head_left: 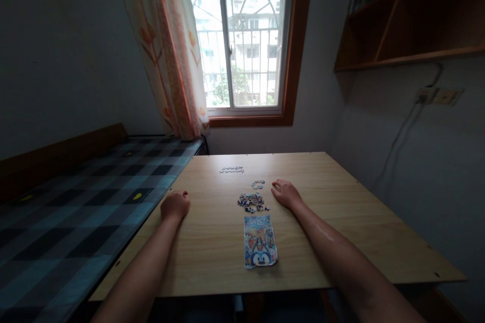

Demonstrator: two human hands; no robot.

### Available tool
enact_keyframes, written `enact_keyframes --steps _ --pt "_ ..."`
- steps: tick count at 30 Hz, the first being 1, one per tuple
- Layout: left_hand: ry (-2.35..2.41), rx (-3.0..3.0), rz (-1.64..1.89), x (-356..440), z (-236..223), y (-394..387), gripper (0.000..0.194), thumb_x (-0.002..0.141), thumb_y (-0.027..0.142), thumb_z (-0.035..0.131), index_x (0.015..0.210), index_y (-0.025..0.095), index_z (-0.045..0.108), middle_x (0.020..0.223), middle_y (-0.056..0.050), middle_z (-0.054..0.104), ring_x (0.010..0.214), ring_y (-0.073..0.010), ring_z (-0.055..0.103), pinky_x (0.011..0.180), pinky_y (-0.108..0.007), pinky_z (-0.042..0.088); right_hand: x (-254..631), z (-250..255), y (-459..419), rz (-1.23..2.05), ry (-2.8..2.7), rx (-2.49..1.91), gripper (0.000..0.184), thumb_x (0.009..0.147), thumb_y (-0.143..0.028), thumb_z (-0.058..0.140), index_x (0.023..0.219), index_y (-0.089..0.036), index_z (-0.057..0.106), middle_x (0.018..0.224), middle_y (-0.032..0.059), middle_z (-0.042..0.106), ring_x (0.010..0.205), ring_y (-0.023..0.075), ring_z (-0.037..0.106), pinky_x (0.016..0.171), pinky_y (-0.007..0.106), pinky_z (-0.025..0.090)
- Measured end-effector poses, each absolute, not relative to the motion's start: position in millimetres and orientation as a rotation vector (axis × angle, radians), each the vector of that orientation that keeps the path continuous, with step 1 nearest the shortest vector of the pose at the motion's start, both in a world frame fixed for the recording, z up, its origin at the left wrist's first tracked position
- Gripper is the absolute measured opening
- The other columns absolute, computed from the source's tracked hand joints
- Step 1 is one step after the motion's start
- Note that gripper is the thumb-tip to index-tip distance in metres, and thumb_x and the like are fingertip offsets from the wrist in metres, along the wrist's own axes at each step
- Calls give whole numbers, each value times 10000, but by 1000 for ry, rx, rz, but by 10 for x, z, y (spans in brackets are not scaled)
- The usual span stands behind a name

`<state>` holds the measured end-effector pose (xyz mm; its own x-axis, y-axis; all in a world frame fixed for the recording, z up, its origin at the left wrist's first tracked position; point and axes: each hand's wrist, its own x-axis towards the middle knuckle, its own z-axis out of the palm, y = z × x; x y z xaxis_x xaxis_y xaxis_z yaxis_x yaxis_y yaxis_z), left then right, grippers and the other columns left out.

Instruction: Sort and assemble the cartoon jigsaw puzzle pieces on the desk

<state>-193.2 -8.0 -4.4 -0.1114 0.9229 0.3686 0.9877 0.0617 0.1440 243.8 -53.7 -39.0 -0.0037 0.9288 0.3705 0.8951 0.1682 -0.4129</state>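
Head view: left hand [175,205] closed, right hand [287,193] bent, grip indeterminable, flanking the multicoloured jigsaw-piece heap [247,197] on the pale wooden worktop [212,247]. Step: apparently resting; lifting pieces calls for pinching.

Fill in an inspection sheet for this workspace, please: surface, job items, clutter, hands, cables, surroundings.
Surface: pale wooden table, wood grain visible.
Job items: loose heap of puzzle pieces; curved group of pieces beyond it; rows of pieces farther back; printed picture nearest the wearer.
Clutter: nothing seen.
Hands: left hand curled near the table's left edge, away from the pieces; right hand right of the curved group; whether either holds anything can't be told.
Cables: one cable hanging from the wall socket.
Surroundings: checked bed left; curtain and window ahead; wooden shelf upper right.
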Motion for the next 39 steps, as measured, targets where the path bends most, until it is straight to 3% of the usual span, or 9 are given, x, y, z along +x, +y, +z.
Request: enact_keyframes --steps 26,39 --pt "-2176 -1962 -534 -1927 -49 -64 384 833 242 402 961 169 756 1080 -132 726 983 -278 657 800 -342 483 2408 -363 -557 63 -1915 -1729 250 896 -279 548 1050 -182 719 1171 104 698 1128 220 597 1016 294 393" --pt "-2182 -1971 -553 -1909 -39 -85 390 823 245 413 983 156 758 1085 -148 723 1014 -290 648 837 -358 486 2406 -310 -652 148 -1914 -1606 294 832 -267 611 1095 -197 723 1219 90 684 1187 236 580 1065 359 405"
